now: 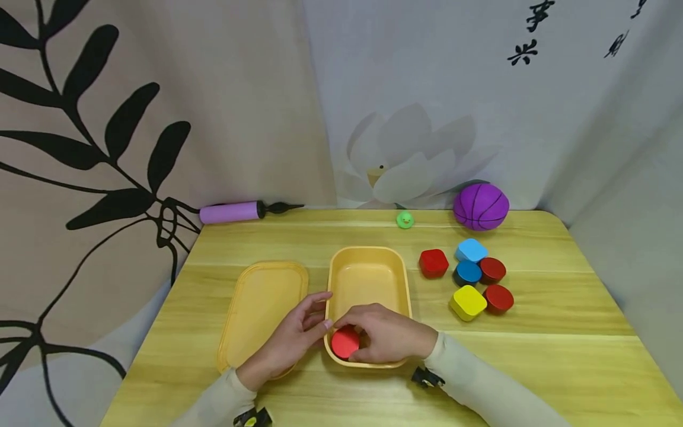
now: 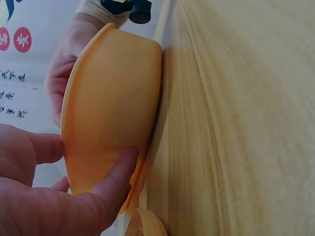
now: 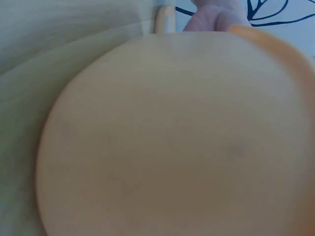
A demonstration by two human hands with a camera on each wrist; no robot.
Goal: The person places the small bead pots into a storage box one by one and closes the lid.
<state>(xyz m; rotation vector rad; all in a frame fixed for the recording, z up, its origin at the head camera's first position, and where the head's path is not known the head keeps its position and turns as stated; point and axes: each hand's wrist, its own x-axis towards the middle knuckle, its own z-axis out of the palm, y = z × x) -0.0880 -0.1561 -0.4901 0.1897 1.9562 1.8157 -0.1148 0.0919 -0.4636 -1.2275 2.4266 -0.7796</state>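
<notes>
Where tray curves, red block, round, flat-topped

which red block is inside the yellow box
The round red block in the near left corner of the yellow box, at the right hand; the other three red blocks sit outside, on the table.

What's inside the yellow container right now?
A red round block in the near-left corner, gripped by the right hand. Nothing else shows inside; whatever lies beneath that hand is covered.
</notes>
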